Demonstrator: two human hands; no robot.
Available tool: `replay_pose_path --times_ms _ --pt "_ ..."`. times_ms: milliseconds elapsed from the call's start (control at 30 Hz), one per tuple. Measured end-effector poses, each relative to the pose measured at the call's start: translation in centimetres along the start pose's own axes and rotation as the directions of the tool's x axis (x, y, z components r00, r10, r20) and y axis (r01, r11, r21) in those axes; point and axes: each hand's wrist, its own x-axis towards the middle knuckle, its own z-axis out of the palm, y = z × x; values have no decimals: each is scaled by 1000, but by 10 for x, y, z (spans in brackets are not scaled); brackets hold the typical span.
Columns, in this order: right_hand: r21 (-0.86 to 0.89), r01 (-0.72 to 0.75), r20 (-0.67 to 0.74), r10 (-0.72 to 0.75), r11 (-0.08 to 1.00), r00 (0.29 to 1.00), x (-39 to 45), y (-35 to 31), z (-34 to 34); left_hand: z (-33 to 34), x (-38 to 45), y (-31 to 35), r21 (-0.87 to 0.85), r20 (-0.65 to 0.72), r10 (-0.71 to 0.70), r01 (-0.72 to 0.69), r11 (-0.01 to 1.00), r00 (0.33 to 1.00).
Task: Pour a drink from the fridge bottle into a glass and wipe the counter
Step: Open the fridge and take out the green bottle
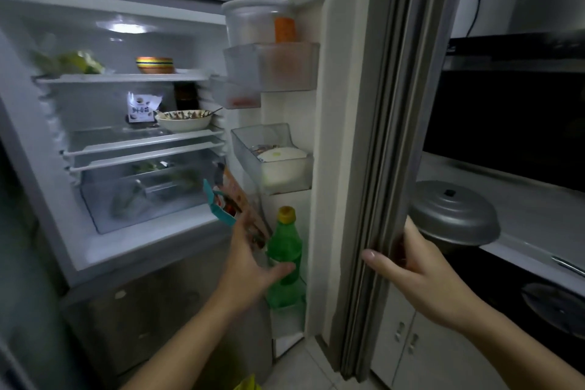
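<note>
Left grip is spread open around the green bottle at lower centre of the frame, thumb touching its side, fingers not yet closed. Right grip clamps the edge of the fridge door, right of centre. I judge I'm at the fetching step. Next I should close on the bottle and lift it clear of the bottom door shelf.

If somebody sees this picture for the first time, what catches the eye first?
The green bottle with a yellow cap stands in the lowest door shelf, and the left hand is opening around it. The right hand holds the fridge door edge open. Inside, a lit shelf carries a striped bowl.
</note>
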Motion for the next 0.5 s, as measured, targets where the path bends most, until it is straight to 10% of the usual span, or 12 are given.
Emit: replay_pose_path --times_ms 500 --pt "-91 -62 -48 58 994 997 -8 28 -36 40 39 -26 137 163 -27 4 991 986"
